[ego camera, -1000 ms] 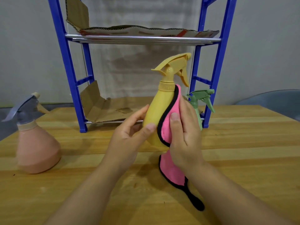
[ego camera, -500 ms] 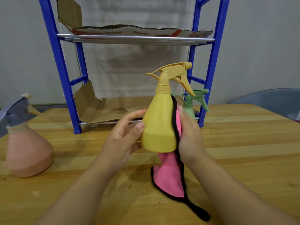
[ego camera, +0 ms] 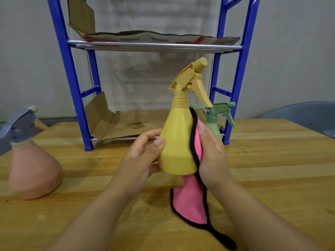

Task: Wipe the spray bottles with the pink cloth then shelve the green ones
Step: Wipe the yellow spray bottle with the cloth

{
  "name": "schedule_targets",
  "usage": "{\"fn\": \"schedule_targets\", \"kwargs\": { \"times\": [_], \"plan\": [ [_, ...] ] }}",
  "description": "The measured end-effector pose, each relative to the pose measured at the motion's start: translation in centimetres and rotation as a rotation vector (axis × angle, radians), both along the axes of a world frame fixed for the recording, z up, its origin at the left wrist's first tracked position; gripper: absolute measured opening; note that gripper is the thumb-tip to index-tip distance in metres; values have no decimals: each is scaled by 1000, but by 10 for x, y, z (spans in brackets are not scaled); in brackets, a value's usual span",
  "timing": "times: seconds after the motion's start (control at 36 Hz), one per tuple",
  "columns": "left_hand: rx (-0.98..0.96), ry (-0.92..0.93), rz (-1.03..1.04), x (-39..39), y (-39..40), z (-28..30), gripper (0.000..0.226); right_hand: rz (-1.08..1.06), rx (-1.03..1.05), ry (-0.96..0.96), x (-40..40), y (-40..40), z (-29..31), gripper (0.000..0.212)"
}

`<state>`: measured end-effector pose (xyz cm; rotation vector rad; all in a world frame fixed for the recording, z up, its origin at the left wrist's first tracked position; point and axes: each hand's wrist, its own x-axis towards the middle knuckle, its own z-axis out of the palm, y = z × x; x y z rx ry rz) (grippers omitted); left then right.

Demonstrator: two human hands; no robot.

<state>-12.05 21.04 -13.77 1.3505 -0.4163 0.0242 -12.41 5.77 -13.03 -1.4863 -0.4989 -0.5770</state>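
My left hand [ego camera: 143,154] grips a yellow spray bottle [ego camera: 178,140] by its lower left side and holds it upright above the table. My right hand [ego camera: 212,153] presses the pink cloth [ego camera: 192,200] with black edging against the bottle's right side; the cloth's loose end hangs down to the table. A green spray bottle [ego camera: 214,120] stands behind my right hand, by the rack's right front leg, mostly hidden. A pink spray bottle [ego camera: 32,169] with a grey trigger stands on the table at the far left.
A blue shelf rack [ego camera: 72,84] stands at the back of the wooden table [ego camera: 272,160]. Torn cardboard [ego camera: 126,124] lines its bottom shelf and its upper shelf [ego camera: 154,45]. A grey chair back [ego camera: 299,110] shows at the right edge.
The yellow bottle has turned, so its nozzle now points up and to the right. My right hand with the cloth has slid round from the bottle's front to its right side.
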Motion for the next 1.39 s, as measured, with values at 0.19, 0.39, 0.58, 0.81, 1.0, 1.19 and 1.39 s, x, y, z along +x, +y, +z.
{"fn": "schedule_targets", "kwargs": {
  "times": [0.19,0.39,0.58,0.81,1.0,1.19,1.39],
  "plan": [
    [192,-85,-19,-6,-1,3,55,-215,-139,-138,2,8,-12,33],
    [-40,16,-13,0,12,-3,68,-35,-39,-50,3,8,-10,41],
    [76,17,-48,-8,5,-4,48,-28,-33,114,6,9,-14,40],
    [66,-86,-16,-10,6,1,58,-61,-100,65,4,7,-10,39],
    [45,-6,-51,-8,5,-3,44,14,-16,202,5,-2,-6,38],
    [130,-62,3,-7,-2,4,53,-314,-188,-28,10,7,-19,43],
    [140,-99,30,-2,3,3,61,-392,-270,15,13,-3,-17,42]
  ]
}}
